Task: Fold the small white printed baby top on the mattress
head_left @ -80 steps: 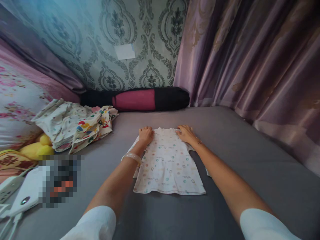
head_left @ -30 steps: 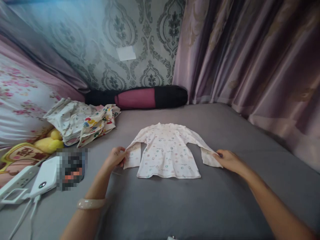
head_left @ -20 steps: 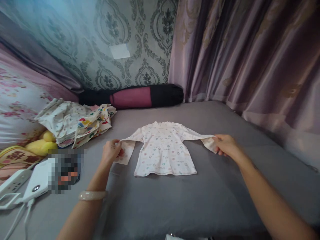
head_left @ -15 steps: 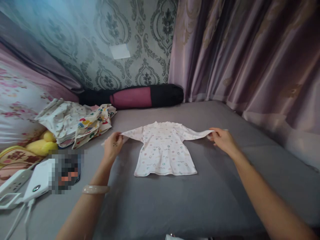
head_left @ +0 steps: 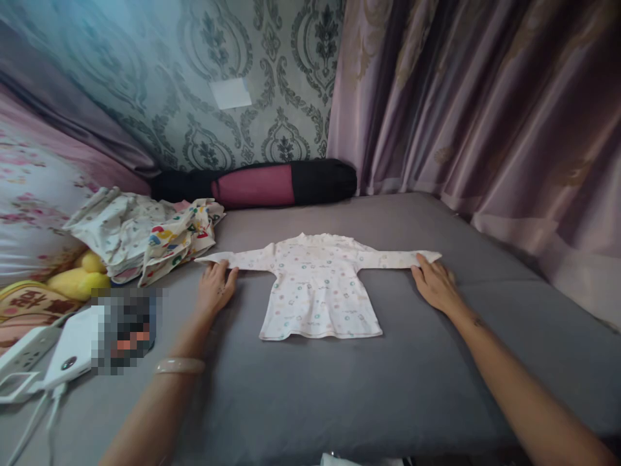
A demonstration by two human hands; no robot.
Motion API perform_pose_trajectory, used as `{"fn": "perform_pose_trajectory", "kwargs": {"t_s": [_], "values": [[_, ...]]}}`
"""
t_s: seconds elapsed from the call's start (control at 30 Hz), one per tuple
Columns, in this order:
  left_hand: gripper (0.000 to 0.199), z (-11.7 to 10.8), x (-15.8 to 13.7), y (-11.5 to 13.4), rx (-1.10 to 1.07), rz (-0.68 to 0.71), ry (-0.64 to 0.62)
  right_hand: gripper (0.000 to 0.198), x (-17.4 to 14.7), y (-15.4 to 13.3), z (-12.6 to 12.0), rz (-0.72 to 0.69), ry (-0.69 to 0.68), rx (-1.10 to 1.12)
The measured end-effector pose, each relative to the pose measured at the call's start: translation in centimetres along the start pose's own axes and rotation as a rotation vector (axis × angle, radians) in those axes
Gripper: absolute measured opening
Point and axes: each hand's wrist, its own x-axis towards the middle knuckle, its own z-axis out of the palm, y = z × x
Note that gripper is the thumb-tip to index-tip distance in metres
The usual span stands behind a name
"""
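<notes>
A small white long-sleeved shirt (head_left: pixel 320 288) with a tiny coloured print lies flat on the grey bed sheet (head_left: pixel 310 395), its collar away from me and its sleeves stretched out to both sides. My left hand (head_left: pixel 217 286) rests at the end of the left-side sleeve, fingers extended and touching the cloth near the cuff. On the other side, my right hand (head_left: pixel 436 283) lies with its fingers spread on the right-side cuff. Neither hand pinches the fabric.
A pile of folded printed clothes (head_left: pixel 130 233) lies at the left, beside a floral pillow (head_left: pixel 29 200) and a yellow plush (head_left: pixel 80 281). Nearer are a white power bank (head_left: pixel 77 346), a power strip (head_left: pixel 29 356) and cables. A black and maroon bolster (head_left: pixel 257 186) lies along the wall; curtains (head_left: pixel 460 116) hang right.
Both hands have let go of the pinched sleeve ends and opened flat on them. The sleeves, slightly lifted before, now lie straight on the bed.
</notes>
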Motion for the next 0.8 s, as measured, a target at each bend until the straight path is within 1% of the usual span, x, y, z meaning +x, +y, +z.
{"fn": "perform_pose_trajectory", "kwargs": {"t_s": [0.13,0.3,0.37,0.43,0.5,0.53,0.57,0.63,0.67,0.73,0.8], "values": [[0.055,0.3,-0.9,-0.5,0.093,-0.093,-0.138,0.054,-0.4,0.0,0.2,0.013,-0.074,-0.093],[0.057,-0.1,-1.2,-0.5,0.113,-0.104,-0.232,0.054,-1.0,-1.0,-1.2,0.083,-0.127,-0.138],[0.056,-0.6,-1.2,-0.5,0.098,-0.099,-0.238,0.054,-1.4,-1.4,-2.2,0.137,-0.154,-0.118],[0.056,-1.4,-1.3,-0.3,0.059,-0.111,-0.205,0.056,-1.8,-1.9,-3.2,0.223,-0.150,-0.076],[0.053,-2.3,-1.5,0.3,0.014,-0.151,-0.148,0.056,-2.1,-2.5,-4.1,0.311,-0.089,-0.044],[0.048,-2.6,-1.5,0.8,-0.005,-0.169,-0.133,0.052,-2.2,-2.9,-4.5,0.328,-0.048,-0.033],[0.042,-2.9,-1.6,1.5,-0.022,-0.184,-0.138,0.046,-2.2,-3.5,-4.8,0.316,-0.014,-0.021],[0.035,-3.2,-1.5,3.2,-0.062,-0.190,-0.216,0.033,-1.9,-5.2,-5.0,0.226,-0.005,0.021],[0.034,-3.2,-1.4,4.3,-0.089,-0.193,-0.273,0.030,-1.8,-6.3,-5.0,0.167,-0.043,0.053],[0.034,-2.8,-1.2,6.4,-0.147,-0.196,-0.364,0.031,-1.5,-8.7,-4.8,0.076,-0.170,0.133],[0.034,-2.2,-0.9,8.2,-0.178,-0.214,-0.378,0.037,-1.3,-11.2,-4.4,0.037,-0.271,0.218]]}}
